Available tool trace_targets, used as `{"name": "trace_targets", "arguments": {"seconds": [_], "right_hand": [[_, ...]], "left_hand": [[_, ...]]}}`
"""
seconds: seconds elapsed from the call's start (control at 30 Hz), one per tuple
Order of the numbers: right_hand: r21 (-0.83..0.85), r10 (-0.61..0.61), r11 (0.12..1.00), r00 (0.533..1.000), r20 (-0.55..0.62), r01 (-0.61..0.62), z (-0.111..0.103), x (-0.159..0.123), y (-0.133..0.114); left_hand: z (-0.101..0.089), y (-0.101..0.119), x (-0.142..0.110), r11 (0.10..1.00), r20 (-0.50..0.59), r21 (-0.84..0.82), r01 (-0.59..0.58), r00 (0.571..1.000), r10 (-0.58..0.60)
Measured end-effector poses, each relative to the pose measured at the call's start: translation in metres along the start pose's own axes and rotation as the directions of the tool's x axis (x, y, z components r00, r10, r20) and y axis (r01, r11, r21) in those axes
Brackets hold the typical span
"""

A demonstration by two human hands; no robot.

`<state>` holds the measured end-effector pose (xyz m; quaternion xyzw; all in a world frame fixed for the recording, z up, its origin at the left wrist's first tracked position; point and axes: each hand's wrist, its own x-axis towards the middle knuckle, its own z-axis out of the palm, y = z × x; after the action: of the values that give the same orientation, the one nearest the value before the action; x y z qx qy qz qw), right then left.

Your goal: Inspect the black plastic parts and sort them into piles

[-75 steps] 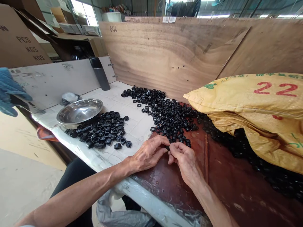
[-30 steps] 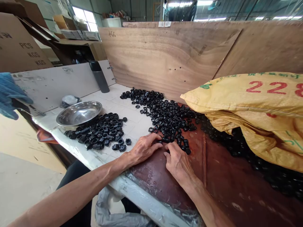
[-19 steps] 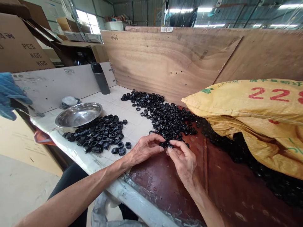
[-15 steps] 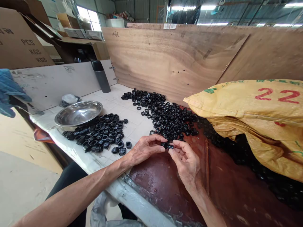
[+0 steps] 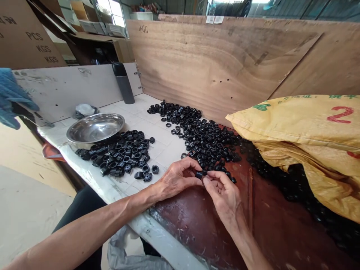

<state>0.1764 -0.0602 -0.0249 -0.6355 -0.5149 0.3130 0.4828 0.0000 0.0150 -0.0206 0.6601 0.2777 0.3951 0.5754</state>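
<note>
Black and plastic-looking, the small cylindrical fitting (image 5: 200,175) sits between our 2 hands, just above the red-brown tabletop (image 5: 182,217). Our left hand (image 5: 176,178) curves its thumb and forefinger into a narrow C about the fitting's left end, and seems to steady it there; our right hand (image 5: 225,193) has its thumb and forefinger nearly together, pinching the other end. We judge the step in hand to be fine fingertip work at the fitting, probably pressing or turning 1 part against another. The next move, as we see it, calls for both ends kept in line and a light, even squeeze, since so small a part could slip or tip.

The fitting lies roughly sideways, its wall dark and faintly glossy, its right end mostly hidden by our fingertips (whether it is 1 part or 2 we cannot tell). Just beyond our hands spreads a heap of loose black rings (image 5: 205,139), many with hex-like outlines. To the left of our left hand is a smaller cluster of black collars (image 5: 126,153), thicker-looking, a few showing patterned inner faces.
</note>
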Motion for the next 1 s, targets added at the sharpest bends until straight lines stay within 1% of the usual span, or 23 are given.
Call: {"name": "trace_targets", "arguments": {"seconds": [0.07,0.13,0.17,0.2,0.23,0.3,0.4,0.47,0.5,0.6,0.67,0.73,0.8,0.87,0.9,0.93,1.0], "right_hand": [[0.156,0.063,0.985,0.996,0.065,-0.073,0.002,-0.001,-0.001],[0.230,0.097,0.966,0.990,0.103,-0.118,0.004,-0.002,0.000],[0.241,0.112,0.961,0.989,0.101,-0.133,0.004,-0.002,0.000],[0.246,0.126,0.958,0.988,0.093,-0.145,0.005,-0.002,-0.001],[0.251,0.135,0.956,0.988,0.080,-0.151,0.004,-0.002,-0.002],[0.277,0.151,0.947,0.986,0.074,-0.166,0.003,-0.002,-0.008],[0.345,0.190,0.912,0.974,0.121,-0.221,0.002,-0.002,-0.017],[0.388,0.206,0.888,0.968,0.144,-0.246,0.001,-0.002,-0.020],[0.407,0.206,0.878,0.967,0.152,-0.251,0.001,-0.003,-0.021],[0.468,0.199,0.843,0.961,0.189,-0.267,0.001,-0.004,-0.021],[0.528,0.232,0.793,0.952,0.198,-0.303,0.001,-0.005,-0.021],[0.573,0.282,0.744,0.939,0.198,-0.344,0.001,-0.005,-0.022],[0.573,0.308,0.735,0.931,0.194,-0.363,0.001,-0.005,-0.023],[0.539,0.311,0.764,0.935,0.172,-0.354,0.001,-0.005,-0.023],[0.519,0.316,0.781,0.937,0.151,-0.347,0.002,-0.005,-0.023],[0.503,0.323,0.795,0.938,0.124,-0.340,0.003,-0.005,-0.023],[0.479,0.339,0.812,0.938,0.078,-0.333,0.005,-0.005,-0.022]], "left_hand": [[0.000,0.000,-0.001,0.986,0.035,0.137,-0.096,0.995,0.093],[0.000,0.001,-0.002,0.948,0.094,0.250,-0.197,0.979,0.178],[0.000,0.002,-0.003,0.939,0.121,0.261,-0.223,0.973,0.197],[0.001,0.002,-0.003,0.945,0.134,0.237,-0.224,0.971,0.196],[0.001,0.003,-0.003,0.961,0.132,0.185,-0.206,0.974,0.184],[0.003,0.004,-0.003,0.991,0.102,0.039,-0.125,0.987,0.121],[0.005,0.004,-0.002,0.989,0.089,-0.138,0.044,0.996,-0.032],[0.006,0.003,-0.001,0.975,0.107,-0.173,0.139,0.987,-0.122],[0.006,0.002,-0.001,0.972,0.112,-0.172,0.160,0.984,-0.142],[0.008,0.001,-0.002,0.962,0.139,-0.229,0.149,0.983,-0.119],[0.008,0.002,-0.002,0.942,0.186,-0.310,0.130,0.980,-0.074],[0.007,0.003,-0.002,0.934,0.198,-0.344,0.096,0.980,-0.028],[0.006,0.005,-0.001,0.960,0.157,-0.277,0.028,0.988,0.016],[0.004,0.005,-0.001,0.988,0.117,-0.152,-0.041,0.991,0.059],[0.003,0.005,-0.001,0.994,0.117,-0.095,-0.063,0.990,0.074],[0.003,0.005,-0.001,0.996,0.121,-0.053,-0.072,0.990,0.078],[0.003,0.004,-0.002,0.998,0.115,-0.044,-0.045,0.992,0.050]]}}
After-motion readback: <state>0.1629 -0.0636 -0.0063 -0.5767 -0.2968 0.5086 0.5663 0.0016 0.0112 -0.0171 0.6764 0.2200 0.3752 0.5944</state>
